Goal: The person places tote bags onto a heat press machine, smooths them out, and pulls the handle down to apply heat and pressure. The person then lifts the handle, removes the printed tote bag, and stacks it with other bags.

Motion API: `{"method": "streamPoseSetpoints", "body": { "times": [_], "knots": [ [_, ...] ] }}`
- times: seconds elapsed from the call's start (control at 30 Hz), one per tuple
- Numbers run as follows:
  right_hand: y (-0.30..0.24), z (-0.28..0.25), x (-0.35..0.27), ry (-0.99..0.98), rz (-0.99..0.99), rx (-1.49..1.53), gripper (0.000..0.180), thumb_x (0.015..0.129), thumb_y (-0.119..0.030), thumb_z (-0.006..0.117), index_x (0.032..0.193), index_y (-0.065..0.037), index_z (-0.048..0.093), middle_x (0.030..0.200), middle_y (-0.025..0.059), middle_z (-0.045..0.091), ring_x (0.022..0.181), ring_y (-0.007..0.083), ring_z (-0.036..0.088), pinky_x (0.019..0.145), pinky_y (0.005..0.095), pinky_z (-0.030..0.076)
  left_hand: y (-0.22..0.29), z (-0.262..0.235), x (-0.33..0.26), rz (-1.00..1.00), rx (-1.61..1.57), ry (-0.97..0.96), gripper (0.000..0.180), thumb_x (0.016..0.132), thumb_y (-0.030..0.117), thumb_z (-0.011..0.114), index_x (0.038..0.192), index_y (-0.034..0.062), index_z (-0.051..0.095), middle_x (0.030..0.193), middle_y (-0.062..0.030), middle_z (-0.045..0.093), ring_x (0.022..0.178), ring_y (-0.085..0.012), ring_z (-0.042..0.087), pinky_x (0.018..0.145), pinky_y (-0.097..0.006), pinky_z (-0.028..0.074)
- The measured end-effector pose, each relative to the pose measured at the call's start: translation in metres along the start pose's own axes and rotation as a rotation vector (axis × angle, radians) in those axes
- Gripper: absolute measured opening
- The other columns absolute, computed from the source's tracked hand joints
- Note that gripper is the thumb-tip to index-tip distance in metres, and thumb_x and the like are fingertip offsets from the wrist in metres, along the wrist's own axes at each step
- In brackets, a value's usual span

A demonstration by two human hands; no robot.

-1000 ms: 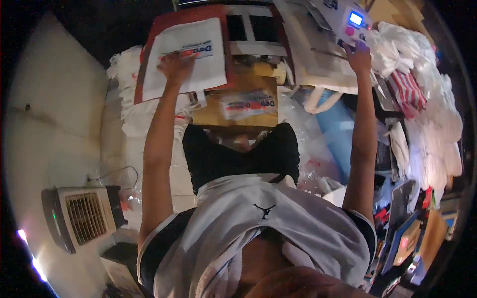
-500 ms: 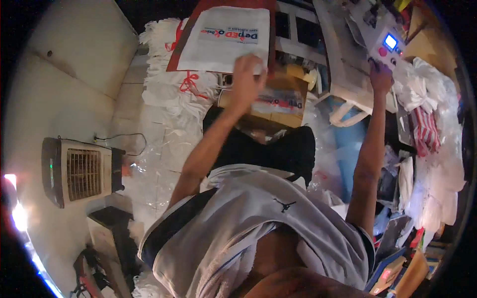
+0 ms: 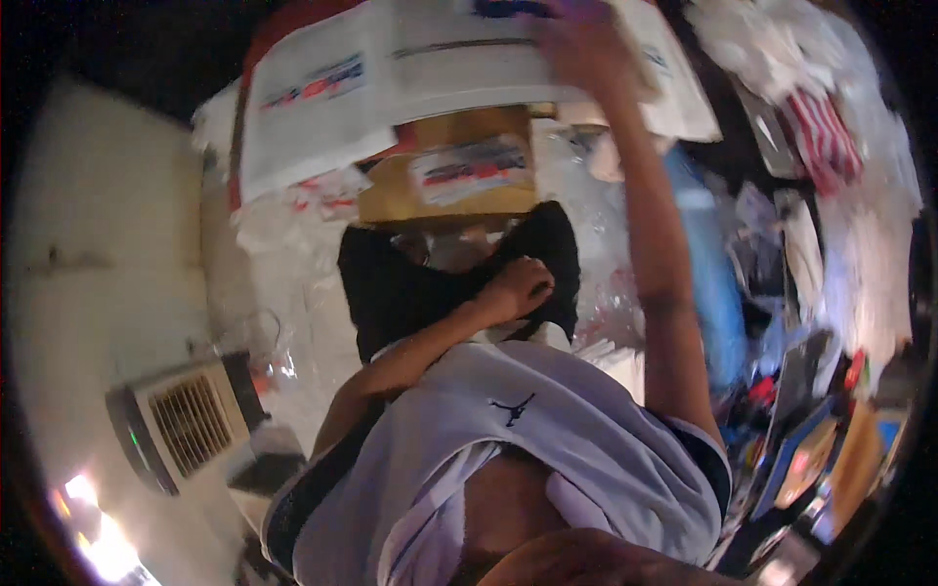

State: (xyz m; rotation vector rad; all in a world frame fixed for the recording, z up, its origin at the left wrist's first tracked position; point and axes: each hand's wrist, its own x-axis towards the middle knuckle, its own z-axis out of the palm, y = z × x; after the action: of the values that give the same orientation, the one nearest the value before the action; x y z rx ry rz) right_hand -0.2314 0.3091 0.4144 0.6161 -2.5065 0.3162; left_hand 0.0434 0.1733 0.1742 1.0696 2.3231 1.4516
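My right hand point(image 3: 591, 49), blurred, reaches to the far edge and closes round a dark handle point(image 3: 516, 9) on a pale machine panel point(image 3: 469, 68). Part of its fingers runs out of view. On my lap, over black shorts point(image 3: 391, 293), rests my left hand point(image 3: 520, 287) with its fingers curled in; no object shows in it. A white printed fabric piece point(image 3: 303, 107) lies on the red board point(image 3: 237, 146) left of the panel. Another white piece point(image 3: 684, 83) sits to the right, partly behind my right arm.
A brown cardboard box point(image 3: 391, 200) with a printed white piece point(image 3: 474, 168) stands before my knees. White bundles and clear plastic point(image 3: 293, 264) cover the floor at left, near an air cooler point(image 3: 191, 425). Bagged white goods and a striped red bag point(image 3: 821, 137) are at right.
My left hand has left the printed fabric and come down to my lap. My right hand has moved left with the handle, and the pale panel now lies farther left. The view has turned.
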Motion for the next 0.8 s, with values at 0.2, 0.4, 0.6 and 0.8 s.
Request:
{"method": "streamPoseSetpoints", "body": {
  "times": [0.2, 0.4, 0.6, 0.8],
  "knots": [
    [-0.05, 0.032, 0.004, 0.167, -0.163, 0.123, 0.049, 0.088, -0.029, 0.064, 0.133, -0.011, 0.059, 0.132, 0.0111, 0.061, 0.129, 0.0313, 0.053, 0.108, 0.0555, 0.039, 0.007, -0.036, 0.052, -0.088, 0.127, 0.083, 0.022, 0.093, 0.023, 0.065, 0.109, 0.0069, 0.065, 0.113, -0.0156, 0.064, 0.113, -0.0357, 0.058, 0.102, -0.046, 0.044],
    [-0.065, 0.02, 0.015, 0.216, -0.188, 0.317, 0.042, 0.087, -0.027, 0.069, 0.124, -0.008, 0.064, 0.127, 0.0114, 0.065, 0.122, 0.0295, 0.059, 0.105, 0.0459, 0.044, 0.013, -0.09, 0.124, 0.243, 0.421, 0.258, 0.037, 0.092, 0.019, 0.064, 0.124, 0.0001, 0.06, 0.126, -0.0204, 0.059, 0.123, -0.0397, 0.053, 0.108, -0.045, 0.042],
    [0.081, 0.032, -0.004, 0.477, 0.368, 0.136, 0.016, 0.09, -0.021, 0.063, 0.09, -0.007, 0.071, 0.091, 0.0177, 0.072, 0.084, 0.0395, 0.069, 0.076, 0.0479, 0.056, 0.007, -0.109, 0.204, 0.213, 0.381, 0.472, 0.043, 0.091, 0.015, 0.063, 0.131, -0.0017, 0.057, 0.137, -0.021, 0.055, 0.131, -0.0373, 0.05, 0.112, -0.046, 0.039],
    [0.124, 0.087, -0.014, -0.216, 0.405, -0.189, 0.034, 0.086, -0.039, 0.067, 0.092, -0.007, 0.075, 0.1, 0.0167, 0.074, 0.095, 0.0357, 0.072, 0.082, 0.0477, 0.058, -0.019, -0.111, 0.258, 0.099, 0.665, 0.342, 0.048, 0.087, 0.026, 0.066, 0.128, 0.0018, 0.062, 0.14, -0.0188, 0.055, 0.135, -0.0358, 0.047, 0.114, -0.049, 0.035]
  ]
}}
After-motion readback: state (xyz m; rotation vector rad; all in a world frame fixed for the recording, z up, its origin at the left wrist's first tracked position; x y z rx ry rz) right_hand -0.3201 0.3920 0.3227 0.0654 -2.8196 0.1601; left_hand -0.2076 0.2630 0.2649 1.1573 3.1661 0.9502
